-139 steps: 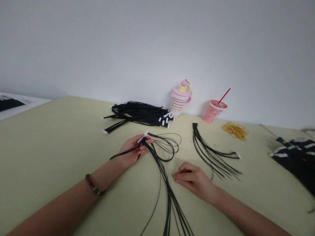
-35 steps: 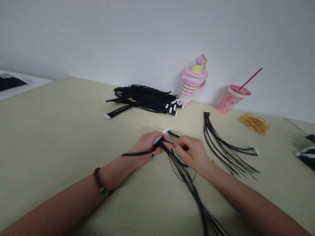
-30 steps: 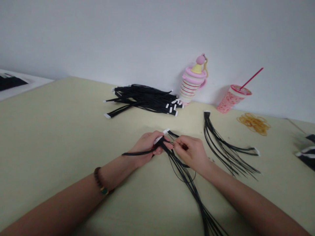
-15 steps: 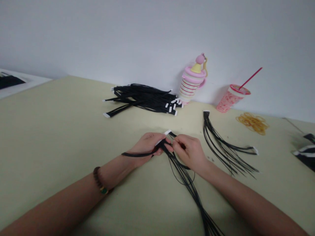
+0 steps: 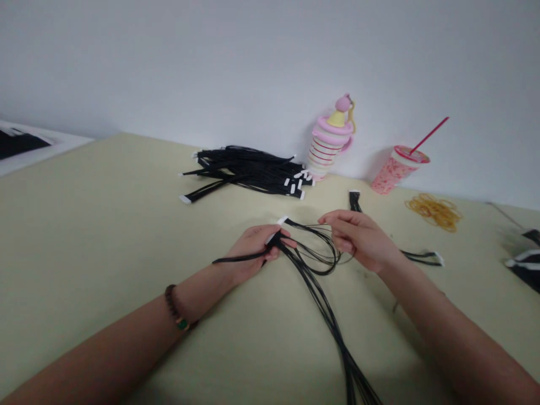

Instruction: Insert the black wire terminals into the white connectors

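Note:
My left hand (image 5: pixel 253 253) is closed around the connector end of a black wire harness (image 5: pixel 346 360). A white connector (image 5: pixel 282 220) pokes out above its fingers, and a short bunch of wires lies back over the wrist. The harness's long wires run down to the front edge of the view, while others bend in a loop to the right. Right of that loop, my right hand (image 5: pixel 358 236) pinches a thin black wire (image 5: pixel 312 226) between thumb and forefinger. A second harness (image 5: pixel 355 198) lies partly hidden behind my right hand and forearm.
A pile of black harnesses (image 5: pixel 248 169) with white connectors lies near the wall. Beside it stand a pink-lidded cup (image 5: pixel 324 152) and a tumbler (image 5: pixel 392 171) with a red straw. Yellow rubber bands (image 5: pixel 434 211) lie on the right, with more black cables (image 5: pixel 527 270) at the right edge.
My right hand has moved right and slightly up, away from my left hand, with a thin wire drawn along. A loop of wires now shows between the hands. My left hand stays nearly still.

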`<state>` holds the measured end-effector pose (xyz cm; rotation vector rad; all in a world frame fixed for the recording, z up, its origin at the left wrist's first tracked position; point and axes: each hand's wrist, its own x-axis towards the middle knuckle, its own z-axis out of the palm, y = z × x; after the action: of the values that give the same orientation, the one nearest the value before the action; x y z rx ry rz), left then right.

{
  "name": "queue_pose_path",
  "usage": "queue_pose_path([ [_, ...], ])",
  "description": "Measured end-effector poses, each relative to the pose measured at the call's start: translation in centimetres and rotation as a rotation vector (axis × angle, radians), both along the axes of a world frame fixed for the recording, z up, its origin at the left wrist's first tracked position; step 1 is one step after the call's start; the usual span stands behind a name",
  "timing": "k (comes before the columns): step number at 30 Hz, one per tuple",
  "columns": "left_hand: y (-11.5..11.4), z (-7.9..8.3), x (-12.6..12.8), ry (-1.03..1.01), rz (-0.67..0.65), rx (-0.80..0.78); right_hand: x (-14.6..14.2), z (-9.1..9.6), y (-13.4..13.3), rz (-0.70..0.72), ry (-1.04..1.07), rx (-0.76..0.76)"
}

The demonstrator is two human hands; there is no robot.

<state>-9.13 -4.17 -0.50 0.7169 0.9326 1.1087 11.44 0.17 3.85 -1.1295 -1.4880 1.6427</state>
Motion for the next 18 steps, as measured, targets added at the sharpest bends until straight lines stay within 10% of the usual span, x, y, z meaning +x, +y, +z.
queue_pose_path([
  [5,-0.2,0.3,0.1,0.005,0.004,0.016,1.8,2.0,0.4,-0.010,0.042,-0.101],
  [12,0.4,-0.4,-1.0,-0.257,-0.043,-0.120,1.4,-0.3,1.0,0.116,-0.446,0.355],
  [16,0.5,-0.6,-1.1,-0.293,-0.044,-0.111,0.1,-0.4,-0.8,-0.227,-0.604,0.964],
  [18,0.4,-0.5,-1.0,-0.272,-0.039,-0.101,-1.0,-0.3,-2.4,-0.167,-0.579,1.140],
])
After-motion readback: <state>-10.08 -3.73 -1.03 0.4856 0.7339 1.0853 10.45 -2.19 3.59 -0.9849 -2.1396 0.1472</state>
